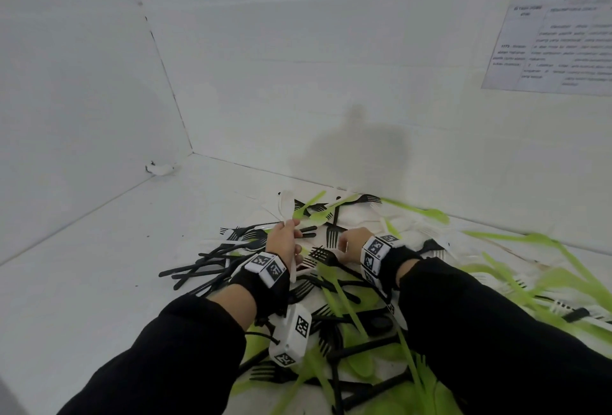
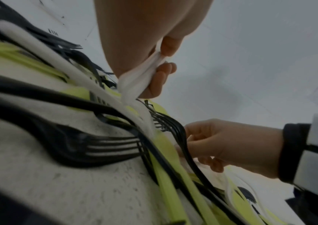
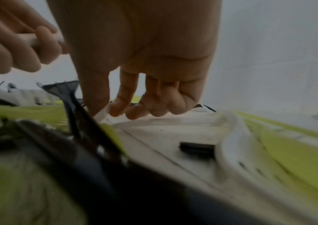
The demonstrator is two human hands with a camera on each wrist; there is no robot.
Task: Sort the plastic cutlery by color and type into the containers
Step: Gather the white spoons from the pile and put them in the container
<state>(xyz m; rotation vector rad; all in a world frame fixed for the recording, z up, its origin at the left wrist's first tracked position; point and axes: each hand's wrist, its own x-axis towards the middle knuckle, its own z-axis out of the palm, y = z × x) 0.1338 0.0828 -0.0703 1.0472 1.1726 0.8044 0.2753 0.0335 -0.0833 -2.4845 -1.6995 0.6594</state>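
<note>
A tangled pile of black forks [image 1: 328, 236], lime-green cutlery [image 1: 347, 302] and white pieces [image 1: 427, 232] covers the white table. My left hand [image 1: 284, 242] grips a bundle of white cutlery [image 2: 140, 79] upright over the pile's middle. Its spoon end [image 1: 286, 206] sticks out above the fingers. Just to its right, my right hand [image 1: 347, 244] is down in the pile with curled fingers. Its thumb and forefinger [image 3: 117, 109] pinch a white piece [image 3: 102, 115] beside a black fork [image 3: 65, 91]. No container shows in any view.
White walls close the table at the back and left, meeting in a corner [image 1: 192, 151]. A printed sheet [image 1: 556, 47] hangs on the right wall. Bare tabletop [image 1: 99, 265] lies left of the pile. Green and white pieces [image 1: 530, 269] spread to the right edge.
</note>
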